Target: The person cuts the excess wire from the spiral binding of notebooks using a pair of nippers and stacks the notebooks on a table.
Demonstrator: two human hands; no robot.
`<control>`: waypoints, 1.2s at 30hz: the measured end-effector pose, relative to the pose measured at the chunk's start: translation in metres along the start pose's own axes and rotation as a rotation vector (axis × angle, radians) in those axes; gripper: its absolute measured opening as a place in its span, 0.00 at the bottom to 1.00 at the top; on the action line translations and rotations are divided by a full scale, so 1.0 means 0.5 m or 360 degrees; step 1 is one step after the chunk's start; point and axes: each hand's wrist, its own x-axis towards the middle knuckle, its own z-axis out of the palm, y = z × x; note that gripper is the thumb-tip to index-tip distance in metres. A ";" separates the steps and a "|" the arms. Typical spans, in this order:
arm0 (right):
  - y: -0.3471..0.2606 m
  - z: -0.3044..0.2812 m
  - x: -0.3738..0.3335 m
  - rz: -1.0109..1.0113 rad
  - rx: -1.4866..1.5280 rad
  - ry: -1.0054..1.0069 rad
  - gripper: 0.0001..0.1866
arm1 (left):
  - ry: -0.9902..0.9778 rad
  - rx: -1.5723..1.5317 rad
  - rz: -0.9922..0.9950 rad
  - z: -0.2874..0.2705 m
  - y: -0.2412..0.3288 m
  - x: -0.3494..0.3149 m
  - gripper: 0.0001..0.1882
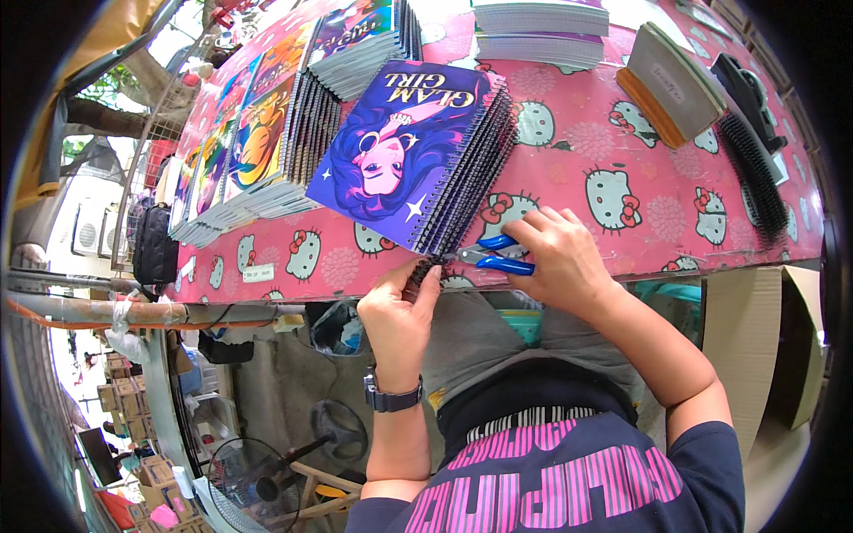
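A stack of spiral notebooks (pixel 400 151) with a purple illustrated cover lies in front of me, its black coil edges (pixel 469 178) facing right. My left hand (pixel 397 308) pinches a bunch of black coil ends at the stack's near corner, thumb and fingers closed on them. In my right hand (pixel 569 262) is a pair of blue-handled cutting pliers (pixel 503 265). Their handles are spread apart, and the metal tip points left at the coils beside my left thumb. Whether the jaws touch a coil is too small to tell.
More spiral notebooks (pixel 267 142) stand in stacks at the left, and a pile of books or pads (pixel 540 35) lies at the back. Black coils (pixel 751 173) and a wood-edged block (pixel 671 84) sit at the right. The pink patterned table (pixel 577 240) ends just before me; a cardboard box (pixel 742 346) stands below right.
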 end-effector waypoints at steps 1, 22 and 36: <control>-0.004 0.002 0.005 -0.0092 -0.0066 0.0109 0.20 | -0.0002 -0.0006 -0.0009 -0.001 0.003 0.000 0.10; -0.008 0.015 -0.007 0.0063 -0.0041 -0.0142 0.24 | -0.0055 -0.0689 -0.0518 0.039 -0.061 -0.008 0.11; 0.006 0.031 -0.013 0.0126 0.0023 -0.0184 0.19 | -0.0008 -0.0522 -0.0351 0.040 -0.056 -0.014 0.10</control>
